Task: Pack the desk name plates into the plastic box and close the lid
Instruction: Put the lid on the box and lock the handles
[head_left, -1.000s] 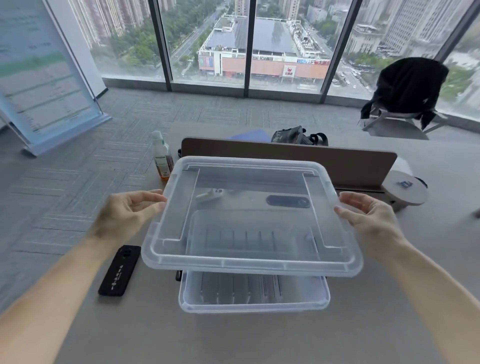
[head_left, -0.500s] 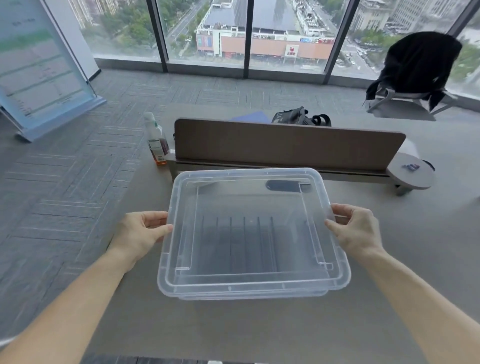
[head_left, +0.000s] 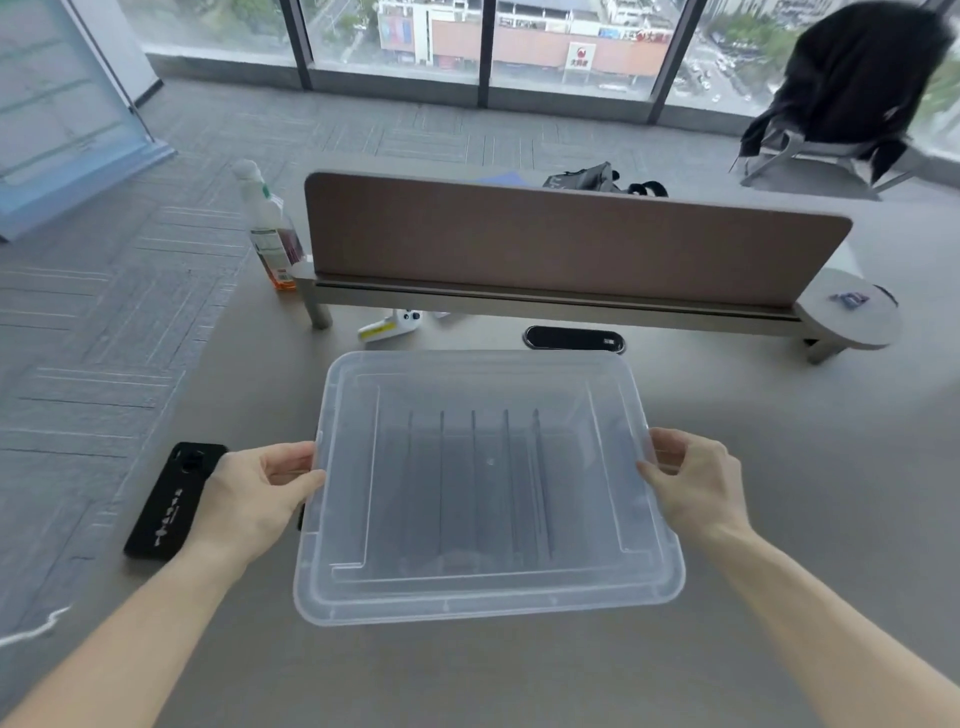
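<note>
A clear plastic lid (head_left: 467, 592) lies flat over the clear plastic box on the grey desk, in the middle of the view. Through the lid I see several dark desk name plates (head_left: 472, 483) standing in a row inside. My left hand (head_left: 254, 499) grips the lid's left edge, thumb on top. My right hand (head_left: 693, 483) grips the right edge the same way. The box itself is almost wholly hidden under the lid.
A black phone case (head_left: 174, 499) lies left of my left hand. Behind the box stand a brown desk divider (head_left: 571, 239), a spray bottle (head_left: 270, 228), a white tag (head_left: 389, 325) and a black cable port (head_left: 574, 339). A chair with a black jacket (head_left: 852, 78) is far right.
The lid, held above the box a second ago, has come down onto it and now covers it. Both hands stayed on its side edges.
</note>
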